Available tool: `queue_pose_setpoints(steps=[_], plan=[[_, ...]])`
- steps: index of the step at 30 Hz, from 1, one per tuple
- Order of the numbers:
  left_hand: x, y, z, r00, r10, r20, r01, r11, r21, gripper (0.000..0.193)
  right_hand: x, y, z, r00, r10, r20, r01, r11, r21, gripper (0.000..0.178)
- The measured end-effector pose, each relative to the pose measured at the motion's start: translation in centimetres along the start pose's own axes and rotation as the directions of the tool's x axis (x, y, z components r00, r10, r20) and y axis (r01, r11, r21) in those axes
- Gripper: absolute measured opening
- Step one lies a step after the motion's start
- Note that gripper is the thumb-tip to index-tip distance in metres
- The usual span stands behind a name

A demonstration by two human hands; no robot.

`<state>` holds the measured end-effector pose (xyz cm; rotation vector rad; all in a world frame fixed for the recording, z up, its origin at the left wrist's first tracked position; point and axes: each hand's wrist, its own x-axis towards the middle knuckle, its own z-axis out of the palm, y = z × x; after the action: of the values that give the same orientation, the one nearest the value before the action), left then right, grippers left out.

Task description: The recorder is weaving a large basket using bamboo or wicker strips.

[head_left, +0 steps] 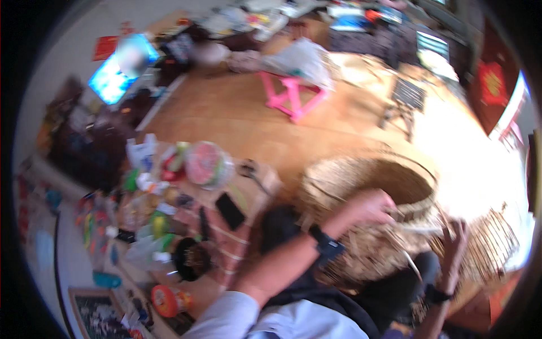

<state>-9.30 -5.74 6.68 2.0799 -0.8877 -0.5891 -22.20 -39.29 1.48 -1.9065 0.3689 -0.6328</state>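
Observation:
A large round woven basket (316, 189) stands in front of me, its mouth open upward, straw-coloured strips hanging down its near side. My left hand (372, 207) reaches across its near rim, fingers curled closed; what they hold is hidden. To the right of the rim is my right hand (455, 237), raised, its fingers blurred. A pale strip (423, 230) runs along the rim between the two hands. I cannot tell whether the right fingers grip it. Another thin strip (411, 263) sticks out below the rim, toward my knee.
A cloth-covered table (257, 195) at my left bears a black phone (230, 211), a round pink-green container (206, 164) and a dark bowl (191, 259). Bundled strips (491, 243) lie at the right. Farther off stand a pink stool (292, 96) and a small dark stool (409, 96).

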Motion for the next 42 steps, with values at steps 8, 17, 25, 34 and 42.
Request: queue_pose_setpoints(steps=[8, 17, 25, 34, 42], plan=[[-0.7, 2.1, -1.7, 0.992, -0.057, 0.113, 0.058, 0.998, -0.005, 0.036, -7.8, -15.5, 3.4, 0.932, -0.167, 0.320, 0.298, 0.857, -0.421, 0.054], [-0.8, 1.0, -1.3, 0.998, 0.014, 0.061, -0.015, 1.000, 0.010, 0.035, -10.8, -20.1, 2.1, 0.720, -0.657, 0.225, 0.687, 0.629, -0.363, 0.026], [-1.1, 2.9, -0.9, 0.995, -0.097, -0.002, 0.097, 0.991, 0.095, 0.029, -11.9, -22.8, 1.3, 0.603, -0.634, 0.484, 0.756, 0.649, -0.092, 0.019], [0.7, 1.8, -1.3, 0.987, -0.048, 0.152, 0.035, 0.995, 0.092, 0.033, -7.4, -13.0, 7.3, 0.781, -0.145, 0.607, 0.460, 0.792, -0.402, 0.036], [0.3, 1.8, -1.9, 0.979, -0.018, 0.201, 0.041, 0.993, -0.111, 0.031, -7.0, -15.4, 5.8, 0.705, -0.042, 0.708, 0.447, 0.801, -0.397, 0.023]])
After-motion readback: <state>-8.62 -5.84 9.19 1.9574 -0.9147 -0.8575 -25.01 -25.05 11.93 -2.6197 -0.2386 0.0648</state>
